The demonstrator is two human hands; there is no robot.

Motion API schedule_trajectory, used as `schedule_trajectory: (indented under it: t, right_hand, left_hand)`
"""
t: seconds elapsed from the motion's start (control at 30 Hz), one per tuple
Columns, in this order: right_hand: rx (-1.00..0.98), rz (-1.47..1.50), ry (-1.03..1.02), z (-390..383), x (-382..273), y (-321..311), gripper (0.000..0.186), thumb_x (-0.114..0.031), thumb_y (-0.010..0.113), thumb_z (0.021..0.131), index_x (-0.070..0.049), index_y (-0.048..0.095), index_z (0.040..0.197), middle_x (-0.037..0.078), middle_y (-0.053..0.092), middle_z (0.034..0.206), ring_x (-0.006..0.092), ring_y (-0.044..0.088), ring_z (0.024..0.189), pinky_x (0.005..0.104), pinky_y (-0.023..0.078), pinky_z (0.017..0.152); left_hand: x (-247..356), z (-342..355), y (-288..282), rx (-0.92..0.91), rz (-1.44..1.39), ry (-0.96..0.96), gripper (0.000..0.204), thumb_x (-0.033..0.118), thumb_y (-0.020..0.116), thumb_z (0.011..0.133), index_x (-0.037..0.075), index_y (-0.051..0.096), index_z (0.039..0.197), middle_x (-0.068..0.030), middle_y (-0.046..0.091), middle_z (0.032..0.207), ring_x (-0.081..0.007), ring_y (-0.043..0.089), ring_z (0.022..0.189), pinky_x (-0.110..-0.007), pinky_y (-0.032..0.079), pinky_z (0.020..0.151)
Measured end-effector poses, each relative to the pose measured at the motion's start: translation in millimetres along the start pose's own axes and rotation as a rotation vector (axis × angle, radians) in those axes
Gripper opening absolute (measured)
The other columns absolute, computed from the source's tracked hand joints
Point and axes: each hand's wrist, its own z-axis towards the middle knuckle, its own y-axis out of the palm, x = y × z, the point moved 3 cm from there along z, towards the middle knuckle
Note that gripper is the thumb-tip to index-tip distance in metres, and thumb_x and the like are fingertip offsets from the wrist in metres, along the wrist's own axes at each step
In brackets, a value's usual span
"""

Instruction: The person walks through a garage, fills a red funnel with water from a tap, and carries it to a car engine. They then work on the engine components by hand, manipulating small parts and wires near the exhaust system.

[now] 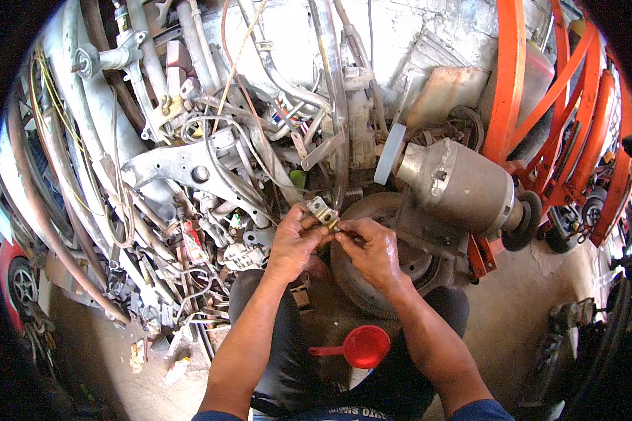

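In front of me, over my knees, my left hand [293, 242] is closed round a small metal bracket [321, 210] with holes in it, dull brass-grey in colour. The bracket's upper end sticks out past the thumb and fingers. My right hand [372, 245] meets it at the lower end, thumb and fingertips pinched together. Whatever lies between those fingertips is too small and too covered to make out. Just beyond my right hand stands a bench grinder [460, 186], with a pale wheel [390, 154] on its left and a dark wheel [523, 221] on its right.
A red plastic dipper [366, 346] lies low between my legs. Metal pipes and car parts, including a control arm [189, 172], crowd the left side. Behind the grinder's base is a large round metal disc [351, 281]. An orange steel frame [507, 77] rises at the right.
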Motion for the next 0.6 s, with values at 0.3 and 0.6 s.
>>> schedule_trajectory:
  t: [0.3, 0.6]
  right_hand:
    - [0.036, 0.008, 0.087, -2, 2, 6, 0.019, -0.012, 0.073, 0.083, 0.0, 0.07, 0.097, 0.02, 0.069, 0.092, 0.0358, 0.069, 0.085, 0.0407, 0.055, 0.076]
    - [0.201, -0.122, -0.056, 0, -15, 0, 0.016, -0.006, 0.077, 0.079, 0.001, 0.069, 0.091, 0.015, 0.07, 0.083, 0.0207, 0.07, 0.074, 0.0311, 0.055, 0.066]
  left_hand:
    - [-2, -1, 0, -0.006, 0.135, 0.037, 0.045, -0.013, 0.058, 0.088, 0.004, 0.05, 0.128, -0.0103, 0.065, 0.122, -0.0205, 0.062, 0.115, -0.034, 0.049, 0.101]
    - [5, -6, 14, -0.054, 0.057, 0.217, 0.042, -0.015, 0.059, 0.083, 0.004, 0.05, 0.119, -0.0143, 0.059, 0.132, -0.0186, 0.057, 0.12, -0.034, 0.041, 0.107]
